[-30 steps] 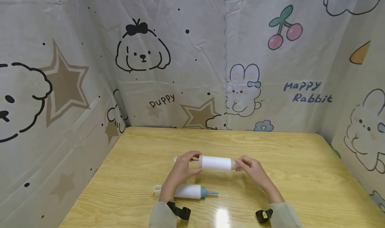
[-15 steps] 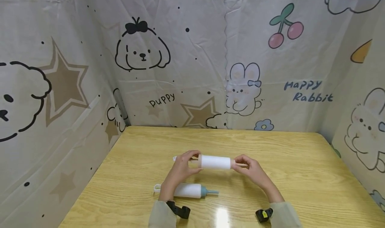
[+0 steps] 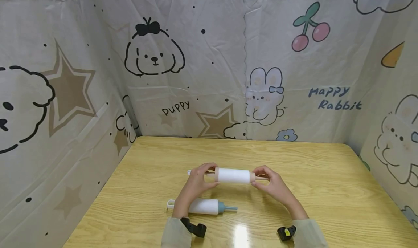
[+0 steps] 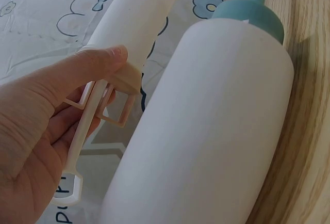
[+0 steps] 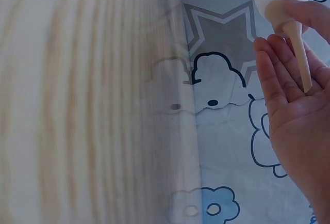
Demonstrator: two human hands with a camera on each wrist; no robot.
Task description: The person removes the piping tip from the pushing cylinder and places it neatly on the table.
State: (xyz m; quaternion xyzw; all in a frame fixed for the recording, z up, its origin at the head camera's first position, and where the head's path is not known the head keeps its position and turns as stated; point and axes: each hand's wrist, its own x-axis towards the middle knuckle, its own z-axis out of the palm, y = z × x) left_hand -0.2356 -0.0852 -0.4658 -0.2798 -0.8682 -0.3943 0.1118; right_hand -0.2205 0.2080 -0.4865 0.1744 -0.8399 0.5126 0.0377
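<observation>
Raised over the table, a white syringe-like tube [image 3: 233, 175] with peach ends lies level between both hands. My left hand [image 3: 198, 181] grips its left peach collar [image 4: 126, 78], thumb on top. From that end come a thin plunger rod [image 4: 85, 126] with a ring tip and two square finger loops. My right hand [image 3: 273, 184] pinches the right peach collar between thumb and fingers, with the tapered nozzle [image 5: 299, 56] pointing into the palm. A second white tube [image 3: 205, 206] with a teal nozzle [image 3: 228, 207] lies on the table, partly behind my left wrist.
The wood-grain table [image 3: 326, 190] has its far edge against a cartoon-printed curtain [image 3: 209, 59]. More of this curtain hangs at the left and right sides. Black wrist cameras sit at both cuffs.
My right-hand fingers have opened from round the nozzle and shifted onto the right collar, so the nozzle now shows. My left hand and the teal-tipped tube stay nearly where they were.
</observation>
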